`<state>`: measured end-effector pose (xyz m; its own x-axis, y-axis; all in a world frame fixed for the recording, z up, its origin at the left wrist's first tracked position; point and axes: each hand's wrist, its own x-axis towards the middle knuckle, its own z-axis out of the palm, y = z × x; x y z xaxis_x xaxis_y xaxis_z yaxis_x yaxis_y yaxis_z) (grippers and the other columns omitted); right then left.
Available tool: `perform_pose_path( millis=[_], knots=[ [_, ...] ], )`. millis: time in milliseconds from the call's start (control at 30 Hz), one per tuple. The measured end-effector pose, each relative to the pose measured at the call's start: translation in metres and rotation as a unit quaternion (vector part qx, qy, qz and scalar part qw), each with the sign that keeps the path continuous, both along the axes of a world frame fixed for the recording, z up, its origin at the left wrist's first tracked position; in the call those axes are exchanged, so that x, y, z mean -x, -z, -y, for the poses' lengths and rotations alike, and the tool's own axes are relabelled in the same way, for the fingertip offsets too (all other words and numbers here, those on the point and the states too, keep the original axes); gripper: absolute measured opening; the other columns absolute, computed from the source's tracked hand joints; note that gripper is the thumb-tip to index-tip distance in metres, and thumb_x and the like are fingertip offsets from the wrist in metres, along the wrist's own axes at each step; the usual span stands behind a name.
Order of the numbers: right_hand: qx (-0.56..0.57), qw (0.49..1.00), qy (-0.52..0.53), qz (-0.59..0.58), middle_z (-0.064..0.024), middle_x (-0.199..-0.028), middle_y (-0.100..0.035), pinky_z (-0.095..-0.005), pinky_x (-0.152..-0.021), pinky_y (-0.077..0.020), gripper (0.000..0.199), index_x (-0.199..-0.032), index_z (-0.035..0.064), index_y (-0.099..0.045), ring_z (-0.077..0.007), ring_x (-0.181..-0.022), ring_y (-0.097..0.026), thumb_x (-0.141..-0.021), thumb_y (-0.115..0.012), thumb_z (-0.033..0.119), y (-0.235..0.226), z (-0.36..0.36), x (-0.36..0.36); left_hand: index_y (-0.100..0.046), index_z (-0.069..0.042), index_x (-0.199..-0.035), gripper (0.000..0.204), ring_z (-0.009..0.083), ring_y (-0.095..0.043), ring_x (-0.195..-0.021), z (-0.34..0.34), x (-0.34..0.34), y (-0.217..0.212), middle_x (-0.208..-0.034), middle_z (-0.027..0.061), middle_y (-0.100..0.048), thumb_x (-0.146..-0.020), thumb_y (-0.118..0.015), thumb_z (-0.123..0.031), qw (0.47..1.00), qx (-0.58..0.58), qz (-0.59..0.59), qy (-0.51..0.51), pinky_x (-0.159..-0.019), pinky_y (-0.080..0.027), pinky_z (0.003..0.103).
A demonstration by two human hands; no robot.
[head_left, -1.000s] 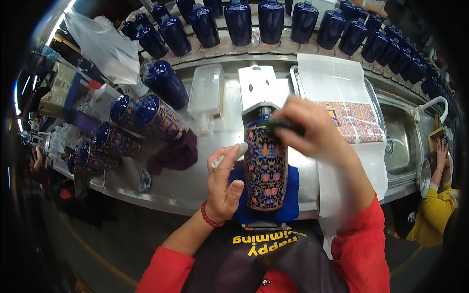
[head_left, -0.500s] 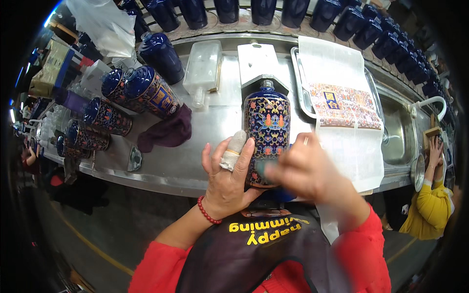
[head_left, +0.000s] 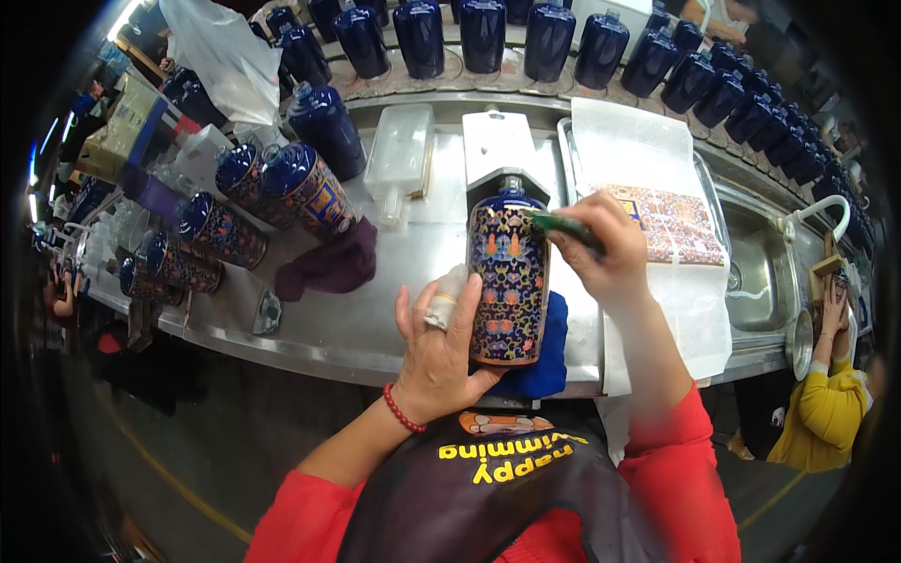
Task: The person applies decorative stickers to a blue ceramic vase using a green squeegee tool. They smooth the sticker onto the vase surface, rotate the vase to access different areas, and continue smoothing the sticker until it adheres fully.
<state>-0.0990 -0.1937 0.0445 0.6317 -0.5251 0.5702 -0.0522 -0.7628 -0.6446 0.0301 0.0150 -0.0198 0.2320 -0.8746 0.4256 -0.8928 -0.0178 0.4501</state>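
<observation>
A dark blue glass bottle (head_left: 508,281), wrapped in a colourful floral pattern, lies on the bench with its neck pointing away from me. My left hand (head_left: 439,352) grips its lower left side, the thumb by the base; one finger wears a whitish wrap held by a band. In my right hand (head_left: 605,246) is a green scraper (head_left: 566,228), its tip touching the bottle's upper right shoulder. The bottle's neck sits at a grey angled rest on a white plate (head_left: 499,141). Beside its lower right side is a blue cloth (head_left: 544,357).
Patterned decal sheets (head_left: 671,225) and white paper lie on a metal tray at right, beside a sink (head_left: 758,272). At left are decorated bottles (head_left: 221,228), a purple cloth (head_left: 330,263) and a clear bottle (head_left: 402,155). Plain blue bottles (head_left: 483,38) line the back. A co-worker's yellow sleeve (head_left: 826,413) shows far right.
My right hand has moved away from me with the scraper, from the bottle's lower part to its shoulder. My left hand keeps its hold. The view has shifted slightly.
</observation>
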Motion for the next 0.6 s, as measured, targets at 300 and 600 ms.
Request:
perform_pose_path(
  millis=[300, 600],
  knots=[
    [0.001, 0.997, -0.076, -0.029, -0.0020, -0.082, -0.061, -0.0379, -0.076, -0.0412, 0.019, -0.098, 0.0140, -0.072, -0.0216, -0.080, -0.061, -0.081, -0.079, 0.012, -0.018, 0.005, -0.009, -0.032, -0.006, -0.161, 0.106, 0.0365, -0.040, -0.133, 0.001, -0.002, 0.000, -0.136, 0.0131, -0.059, -0.080, -0.079, -0.056, 0.999, 0.013, 0.033, -0.005, -0.115, -0.011, 0.069],
    [-0.145, 0.983, -0.102, -0.049, -0.0091, -0.084, -0.065, -0.0365, -0.061, -0.0460, 0.017, -0.095, 0.0028, -0.072, -0.0235, -0.071, -0.062, -0.083, -0.081, 0.010, -0.005, 0.010, 0.000, -0.030, -0.001, -0.160, 0.104, 0.0398, -0.041, -0.133, -0.001, -0.007, 0.006, -0.142, 0.0200, -0.054, -0.085, -0.072, -0.060, 1.000, 0.005, -0.002, 0.014, -0.115, -0.011, 0.070]
  ],
)
